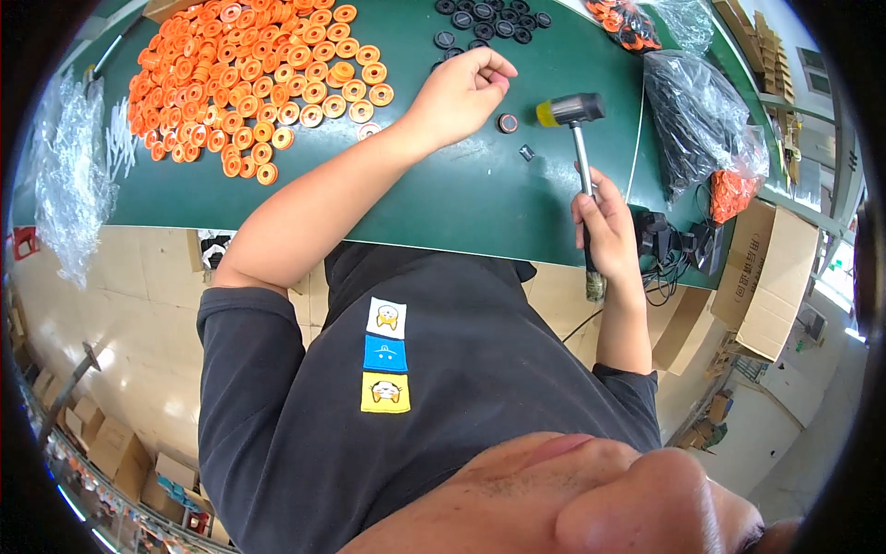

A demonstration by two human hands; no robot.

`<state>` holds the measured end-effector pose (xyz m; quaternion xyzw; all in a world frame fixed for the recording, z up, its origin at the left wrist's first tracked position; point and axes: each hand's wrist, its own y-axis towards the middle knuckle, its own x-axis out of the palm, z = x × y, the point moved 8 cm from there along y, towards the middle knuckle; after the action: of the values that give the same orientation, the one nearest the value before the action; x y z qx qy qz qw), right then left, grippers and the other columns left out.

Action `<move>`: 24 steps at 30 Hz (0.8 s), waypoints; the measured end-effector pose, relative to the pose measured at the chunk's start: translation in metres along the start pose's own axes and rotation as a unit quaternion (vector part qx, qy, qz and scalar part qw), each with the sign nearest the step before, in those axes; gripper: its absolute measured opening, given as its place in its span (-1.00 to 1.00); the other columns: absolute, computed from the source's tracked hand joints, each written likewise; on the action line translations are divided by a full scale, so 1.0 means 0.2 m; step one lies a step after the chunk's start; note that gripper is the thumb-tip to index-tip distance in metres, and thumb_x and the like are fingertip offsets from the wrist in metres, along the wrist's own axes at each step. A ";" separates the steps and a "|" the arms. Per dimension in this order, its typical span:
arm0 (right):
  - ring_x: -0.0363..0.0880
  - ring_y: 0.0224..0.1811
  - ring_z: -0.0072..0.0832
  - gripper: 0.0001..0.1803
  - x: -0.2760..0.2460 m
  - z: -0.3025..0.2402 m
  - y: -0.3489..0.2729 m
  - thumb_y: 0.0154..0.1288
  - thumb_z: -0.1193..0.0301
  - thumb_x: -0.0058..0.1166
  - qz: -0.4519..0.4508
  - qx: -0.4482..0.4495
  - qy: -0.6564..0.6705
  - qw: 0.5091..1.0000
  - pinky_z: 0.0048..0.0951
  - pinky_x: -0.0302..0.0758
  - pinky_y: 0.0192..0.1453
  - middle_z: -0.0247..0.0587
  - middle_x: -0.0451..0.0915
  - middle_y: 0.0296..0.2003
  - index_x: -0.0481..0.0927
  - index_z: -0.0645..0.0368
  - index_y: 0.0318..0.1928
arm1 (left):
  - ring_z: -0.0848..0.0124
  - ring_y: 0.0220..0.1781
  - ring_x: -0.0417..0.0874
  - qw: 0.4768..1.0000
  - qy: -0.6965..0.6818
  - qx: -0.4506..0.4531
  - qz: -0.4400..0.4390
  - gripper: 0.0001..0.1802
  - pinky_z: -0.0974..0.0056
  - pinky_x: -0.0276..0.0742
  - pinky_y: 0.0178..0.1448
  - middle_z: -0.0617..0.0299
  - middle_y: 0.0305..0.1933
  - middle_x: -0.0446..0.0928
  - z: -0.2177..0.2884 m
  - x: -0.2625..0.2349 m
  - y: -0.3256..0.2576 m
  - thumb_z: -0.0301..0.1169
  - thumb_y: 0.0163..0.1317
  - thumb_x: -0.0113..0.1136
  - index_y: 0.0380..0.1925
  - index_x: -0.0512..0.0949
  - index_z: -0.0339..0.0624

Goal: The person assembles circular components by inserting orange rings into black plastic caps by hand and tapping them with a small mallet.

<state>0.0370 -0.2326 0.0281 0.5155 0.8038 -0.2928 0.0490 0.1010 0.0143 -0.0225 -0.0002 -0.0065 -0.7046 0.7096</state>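
Observation:
My right hand (606,226) is wrapped round the shaft of a mallet (569,110), which has a black and yellow head and a patterned grip end. The mallet head is over the green table (434,208), its yellow face pointing left. Just left of that face lies a small round black piece with an orange-red ring (508,123). My left hand (466,97) is bent above the table with its fingers curled toward the thumb; whatever they may hold is hidden. Nearer me lies a tiny dark square piece (527,153).
Many orange ring-shaped parts (231,83) are heaped at the far left. Black round caps (489,18) lie at the back. To the right are a plastic bag of black parts (697,111), black adapters with cables (660,235) and a cardboard box (766,272). Crumpled clear plastic (69,175) hangs over the left edge.

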 end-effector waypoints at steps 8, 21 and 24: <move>0.63 0.00 0.17 -0.53 0.19 -0.24 -0.07 0.39 0.53 0.08 0.007 -0.193 -0.307 0.932 -0.12 0.55 0.08 0.31 0.62 -0.05 0.45 0.32 0.28 | 0.57 -0.18 0.59 0.998 -0.041 0.004 0.045 -0.76 0.43 0.56 -0.05 0.25 -0.12 0.58 0.02 -0.04 0.00 -0.53 0.32 0.14 -0.01 0.52 -0.29; 0.66 -0.14 0.12 -0.52 0.19 -0.26 -0.01 0.39 0.53 0.07 0.020 -0.163 -0.290 0.943 -0.14 0.56 -0.04 0.23 0.65 -0.16 0.44 0.30 0.30 | 0.57 -0.19 0.60 0.997 -0.053 -0.003 0.060 -0.75 0.43 0.56 -0.04 0.25 -0.14 0.58 0.02 -0.06 0.00 -0.52 0.31 0.18 -0.02 0.52 -0.30; 0.67 -0.12 0.12 -0.54 0.18 -0.27 -0.06 0.37 0.54 0.08 0.043 -0.177 -0.268 0.946 -0.14 0.57 -0.03 0.24 0.65 -0.16 0.46 0.32 0.27 | 0.57 -0.20 0.59 0.996 -0.066 0.006 0.057 -0.75 0.44 0.56 -0.06 0.26 -0.15 0.58 0.06 -0.06 -0.01 -0.52 0.32 0.18 -0.02 0.52 -0.30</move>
<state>0.0223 -0.1780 0.0636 0.4348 0.7769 -0.2710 0.3659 0.0994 0.0257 -0.0105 -0.0425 -0.0577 -0.6612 0.7468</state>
